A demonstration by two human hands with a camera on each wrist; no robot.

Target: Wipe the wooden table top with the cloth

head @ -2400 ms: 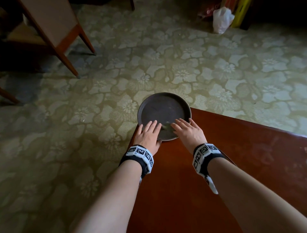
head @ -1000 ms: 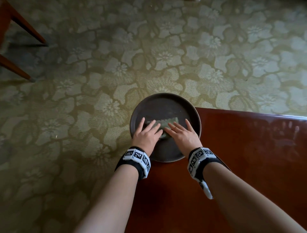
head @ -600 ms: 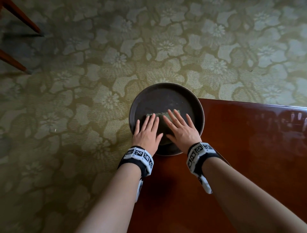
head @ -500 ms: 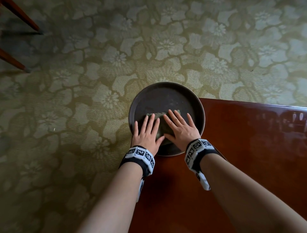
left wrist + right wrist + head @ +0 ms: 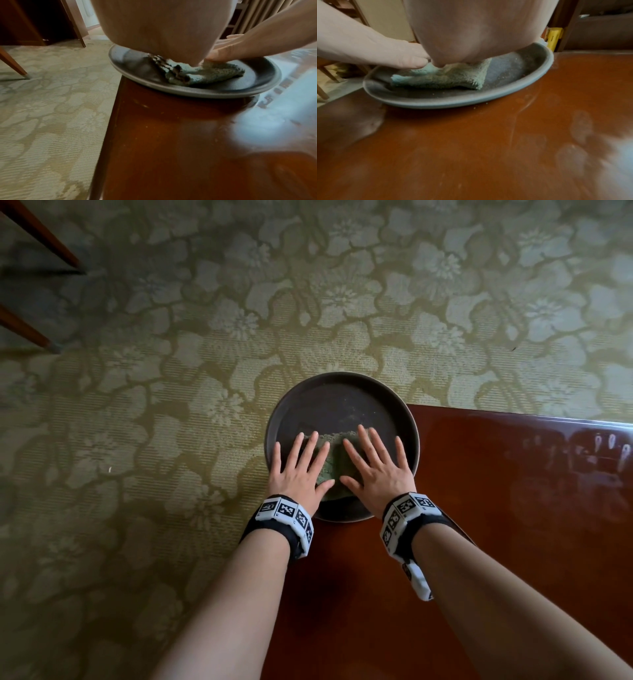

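Glossy wooden table top (image 5: 513, 542), lower right of frame; dark tray (image 5: 342, 398) overhanging its corner. Your left hand (image 5: 298, 470) and right hand (image 5: 376, 470) lay flat, fingers straight, pressing the cloth (image 5: 197, 75) directly beneath both palms, long axis left-right.

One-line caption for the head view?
Both hands, left and right, press a green cloth flat in a dark plate.

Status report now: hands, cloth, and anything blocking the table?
Left hand and right hand flat, pressing the cloth. Cloth lies in the plate, not on the table. Plate sits on the table corner, overhanging.
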